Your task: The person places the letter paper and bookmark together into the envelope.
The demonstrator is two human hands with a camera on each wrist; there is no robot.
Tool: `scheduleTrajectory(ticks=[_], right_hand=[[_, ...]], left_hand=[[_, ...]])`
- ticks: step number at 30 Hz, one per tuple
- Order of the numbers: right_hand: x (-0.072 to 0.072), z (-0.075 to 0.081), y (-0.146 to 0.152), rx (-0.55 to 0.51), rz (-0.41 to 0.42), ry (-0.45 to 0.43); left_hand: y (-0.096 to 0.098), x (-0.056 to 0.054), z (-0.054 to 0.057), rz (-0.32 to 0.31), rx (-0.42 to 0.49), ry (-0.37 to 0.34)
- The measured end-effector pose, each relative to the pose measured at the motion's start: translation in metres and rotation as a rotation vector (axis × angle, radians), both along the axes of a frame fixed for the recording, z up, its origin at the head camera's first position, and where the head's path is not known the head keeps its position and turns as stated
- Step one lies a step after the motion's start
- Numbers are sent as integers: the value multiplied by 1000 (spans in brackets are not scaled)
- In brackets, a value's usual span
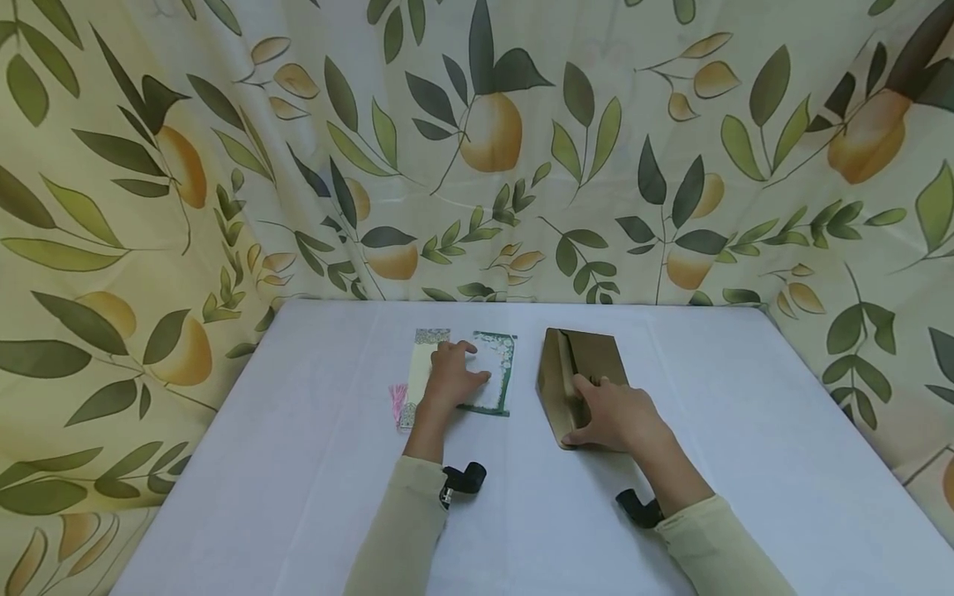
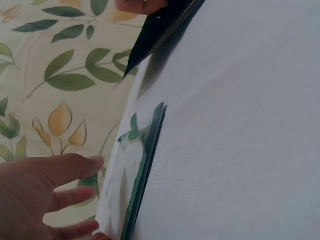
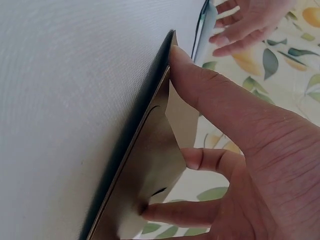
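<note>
White cloth covers the surface [image 1: 261, 497], its near edge cut off. Right of the middle, toward the far edge, lies the brown envelope [image 1: 596, 352], flap partly raised; my right hand [image 1: 614, 414] grips it, thumb near one end and fingers against the flap. I judge light, even pressure best, so the flap doesn't crease. Left of the middle, my left hand [image 1: 450, 377], fingers spread and holding nothing, partly covers the pale card [image 1: 421, 364] and green-bordered card [image 1: 499, 393]; I can't tell whether it touches them. Pink tassel [image 1: 398, 401] strands show beside the pale card, their attachment unclear. The envelope's inside is hidden.
</note>
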State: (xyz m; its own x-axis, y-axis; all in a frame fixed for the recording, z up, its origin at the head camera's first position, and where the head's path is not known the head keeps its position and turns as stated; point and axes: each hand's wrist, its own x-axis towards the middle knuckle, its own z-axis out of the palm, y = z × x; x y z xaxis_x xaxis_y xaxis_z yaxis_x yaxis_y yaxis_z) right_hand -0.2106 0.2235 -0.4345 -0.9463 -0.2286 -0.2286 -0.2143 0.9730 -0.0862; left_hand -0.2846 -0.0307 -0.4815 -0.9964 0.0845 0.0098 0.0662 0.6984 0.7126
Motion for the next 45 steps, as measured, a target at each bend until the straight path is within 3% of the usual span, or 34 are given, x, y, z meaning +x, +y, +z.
scheduleTrajectory(ticks=[9, 22, 32, 38, 45], right_hand=[[0, 3, 1, -12, 0, -11], [2, 2, 0, -28, -3, -7], [4, 4, 0, -23, -2, -7], [3, 4, 0, -26, -2, -6], [4, 3, 0, -20, -1, -5]], left_hand=[[21, 7, 2, 81, -183, -44], [23, 11, 2, 78, -50, -55], [11, 6, -2, 16, 25, 18], [-5, 2, 2, -15, 121, -7], [-10, 0, 5, -85, 141, -27]])
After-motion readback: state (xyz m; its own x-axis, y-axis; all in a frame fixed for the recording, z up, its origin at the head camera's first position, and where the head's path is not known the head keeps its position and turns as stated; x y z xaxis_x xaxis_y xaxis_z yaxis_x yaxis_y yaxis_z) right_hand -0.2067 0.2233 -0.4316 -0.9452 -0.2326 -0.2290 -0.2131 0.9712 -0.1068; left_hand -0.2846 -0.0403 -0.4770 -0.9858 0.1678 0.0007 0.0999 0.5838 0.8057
